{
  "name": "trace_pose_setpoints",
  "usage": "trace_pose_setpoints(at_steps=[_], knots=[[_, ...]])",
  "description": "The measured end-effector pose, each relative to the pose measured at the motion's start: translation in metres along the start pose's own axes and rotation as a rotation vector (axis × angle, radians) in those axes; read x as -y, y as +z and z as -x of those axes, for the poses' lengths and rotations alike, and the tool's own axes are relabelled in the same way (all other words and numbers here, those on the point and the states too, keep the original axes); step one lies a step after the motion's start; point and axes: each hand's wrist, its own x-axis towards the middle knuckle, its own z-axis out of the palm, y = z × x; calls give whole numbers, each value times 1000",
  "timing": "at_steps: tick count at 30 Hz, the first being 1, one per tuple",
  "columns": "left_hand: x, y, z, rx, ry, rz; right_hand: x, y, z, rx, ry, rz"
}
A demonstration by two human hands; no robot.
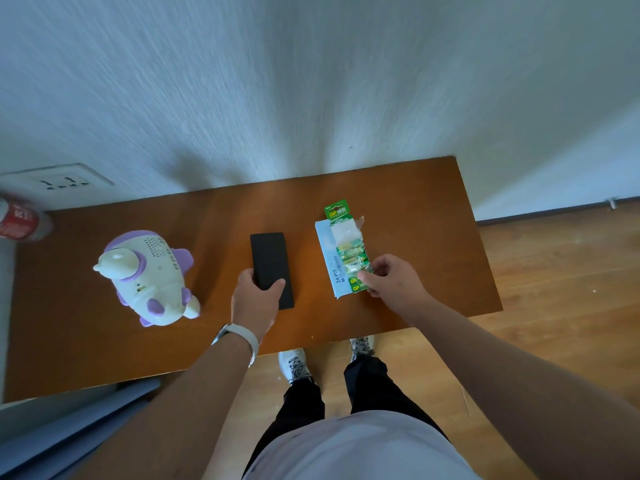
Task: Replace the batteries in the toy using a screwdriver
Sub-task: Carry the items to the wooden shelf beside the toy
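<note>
1. We find the toy (149, 275), white with purple trim, lying on its side on the left half of the table (415, 209), well apart from both hands.
2. Our left hand (254, 299) grasps the near end of a flat black case (268, 254) at the table's middle, thumb on one long side and fingers on the other. A white wristband (242, 332) sits on that wrist.
3. Our right hand (394, 282) pinches the near end of the green battery pack (349, 251), fingers curled on it, towards the right edge.
4. The pack lies on a white packet (325, 247) with printed numbers, and its far end reaches past the packet.
5. A red and white can (20, 220) stands at the far left corner.
6. A wall socket (59, 181) sits just above that corner, on the wall along the far edge.
7. Nothing lies between the case and the toy.
</note>
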Motion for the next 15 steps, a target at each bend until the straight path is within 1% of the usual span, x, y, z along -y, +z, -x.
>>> trace_pose_setpoints(at_steps=[3, 6, 8, 15], knots=[[-1, 0, 1, -3, -5, 14, -6, -15, 1, -63, 0, -105], [-1, 1, 1, 0, -14, 34, -14, -34, -1, -115, 43, -129], [-1, 1, 2, 2, -13, 40, -21, -45, -4, -136, 76, -94], [-5, 3, 7, -4, -27, 78, -36, -54, -17, -189, 146, 173]])
